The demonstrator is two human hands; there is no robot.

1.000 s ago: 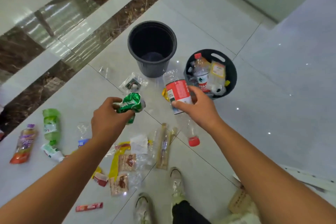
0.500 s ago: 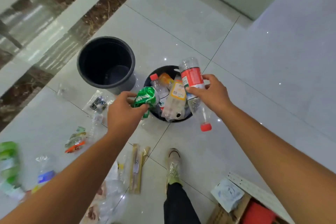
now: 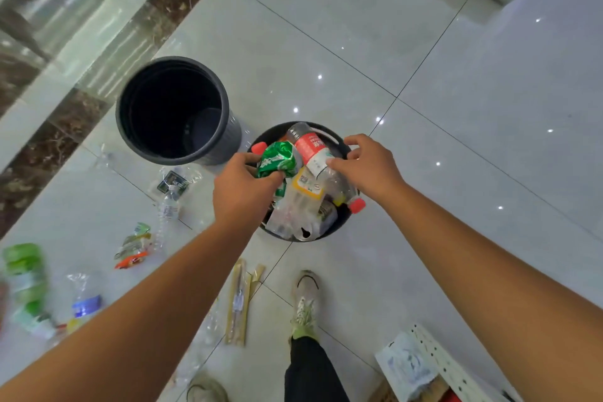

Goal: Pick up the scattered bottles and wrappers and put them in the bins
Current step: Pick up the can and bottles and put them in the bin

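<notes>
My left hand [image 3: 243,188] grips a crushed green bottle [image 3: 280,158] just over the small black bin [image 3: 341,141]. My right hand [image 3: 370,166] holds a clear bottle with a red label [image 3: 310,147] by its fingertips; the bottle lies slanted across the same bin, with its red cap [image 3: 357,205] at the near right rim. Inside that bin lie a yellow-labelled bottle [image 3: 306,188] and other clear bottles. A taller black bin [image 3: 225,127] stands to the left, dark inside.
Litter is scattered on the tiled floor at left: a small clear bottle [image 3: 169,206], a clear wrapper [image 3: 173,180], an orange-green wrapper [image 3: 133,246], a green bottle [image 3: 26,277], a blue-labelled bottle [image 3: 85,303], paper chopstick sleeves [image 3: 239,302]. My shoe [image 3: 305,303] is below the bin. A cardboard box [image 3: 424,365] sits bottom right.
Both hands have carried their bottles from the litter over to the small bin and lowered them onto it. The view has shifted right and closer to the bins.
</notes>
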